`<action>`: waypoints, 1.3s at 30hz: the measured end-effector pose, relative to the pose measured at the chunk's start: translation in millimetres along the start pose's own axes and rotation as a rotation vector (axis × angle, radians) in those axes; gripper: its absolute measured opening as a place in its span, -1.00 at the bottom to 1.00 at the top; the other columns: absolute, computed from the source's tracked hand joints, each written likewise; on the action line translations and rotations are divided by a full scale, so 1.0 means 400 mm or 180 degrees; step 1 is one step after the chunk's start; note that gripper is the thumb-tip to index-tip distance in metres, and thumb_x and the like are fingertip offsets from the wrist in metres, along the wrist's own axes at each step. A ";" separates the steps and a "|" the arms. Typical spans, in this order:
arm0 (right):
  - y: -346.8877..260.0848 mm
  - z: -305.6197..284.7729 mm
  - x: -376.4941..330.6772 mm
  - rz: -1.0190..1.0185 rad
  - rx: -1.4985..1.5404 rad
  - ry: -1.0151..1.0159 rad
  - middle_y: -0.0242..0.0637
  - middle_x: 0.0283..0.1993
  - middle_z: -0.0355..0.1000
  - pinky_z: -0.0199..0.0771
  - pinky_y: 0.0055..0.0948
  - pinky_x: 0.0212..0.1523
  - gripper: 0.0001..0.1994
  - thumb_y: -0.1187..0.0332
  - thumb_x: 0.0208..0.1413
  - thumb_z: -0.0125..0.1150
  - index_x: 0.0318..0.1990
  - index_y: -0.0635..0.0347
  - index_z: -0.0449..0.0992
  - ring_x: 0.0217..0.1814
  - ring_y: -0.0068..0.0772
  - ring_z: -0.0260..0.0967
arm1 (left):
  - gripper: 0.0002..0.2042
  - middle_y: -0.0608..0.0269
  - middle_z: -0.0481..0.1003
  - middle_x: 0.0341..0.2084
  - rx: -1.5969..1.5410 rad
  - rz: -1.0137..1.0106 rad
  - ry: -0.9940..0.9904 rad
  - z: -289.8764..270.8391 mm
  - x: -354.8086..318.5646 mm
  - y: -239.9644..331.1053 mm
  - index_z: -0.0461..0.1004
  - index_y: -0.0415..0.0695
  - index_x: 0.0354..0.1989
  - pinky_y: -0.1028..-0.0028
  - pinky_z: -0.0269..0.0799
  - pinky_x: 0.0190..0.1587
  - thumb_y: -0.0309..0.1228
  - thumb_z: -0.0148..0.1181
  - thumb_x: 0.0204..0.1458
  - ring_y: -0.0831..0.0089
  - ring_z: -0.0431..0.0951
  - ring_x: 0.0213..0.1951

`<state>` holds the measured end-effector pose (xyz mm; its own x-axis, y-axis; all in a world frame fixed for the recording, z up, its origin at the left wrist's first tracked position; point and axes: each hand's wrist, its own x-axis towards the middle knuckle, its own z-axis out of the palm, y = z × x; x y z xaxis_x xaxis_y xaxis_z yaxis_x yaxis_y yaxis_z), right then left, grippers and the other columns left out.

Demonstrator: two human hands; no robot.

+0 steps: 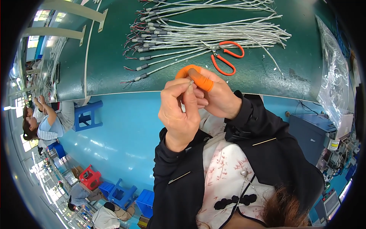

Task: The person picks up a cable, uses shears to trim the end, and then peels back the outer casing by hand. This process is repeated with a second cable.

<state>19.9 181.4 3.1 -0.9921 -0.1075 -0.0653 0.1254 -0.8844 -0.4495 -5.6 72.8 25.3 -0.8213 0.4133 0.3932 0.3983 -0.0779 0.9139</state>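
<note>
My left hand (178, 110) and my right hand (220, 93) meet just off the near edge of the green table (110, 72). Thumb and fingers of each are pinched together, fingertips touching. Something tiny and greyish shows between the tips, too small to name. Orange finger cots (203, 82) cover the right thumb and a finger. Just beyond my hands lie red-handled scissors (225, 61), their blades spread over silvery cables (213, 36). These cables lie side by side, with dark sleeves and bare thin wires at their left ends. One cable (167, 68) slants toward my hands.
A clear plastic bag (331, 72) hangs over the table's right end, near a grey cabinet (310, 129). Blue stools (87, 115) and a red stool (90, 177) stand on the blue floor. Co-workers (51, 120) sit at the left.
</note>
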 end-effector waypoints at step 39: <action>-0.080 0.015 0.004 0.0489 -0.1427 0.0338 -0.57 -0.68 0.04 -0.13 -0.65 -0.68 -0.79 0.23 0.23 -0.01 -0.30 0.19 0.33 -0.71 -0.75 -0.12 | -0.96 0.28 0.34 -0.49 -0.3242 -0.2588 -0.0798 -0.103 0.062 -0.029 0.30 -0.18 -0.31 0.68 -0.01 -0.55 -0.50 -0.05 0.18 0.73 0.05 -0.59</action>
<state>14.2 206.9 22.8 -0.9582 -0.1539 -0.2412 0.2853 -0.5767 -0.7656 -47.5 46.8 28.5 -0.5377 0.8121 -0.2267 -0.7401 -0.3258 0.5883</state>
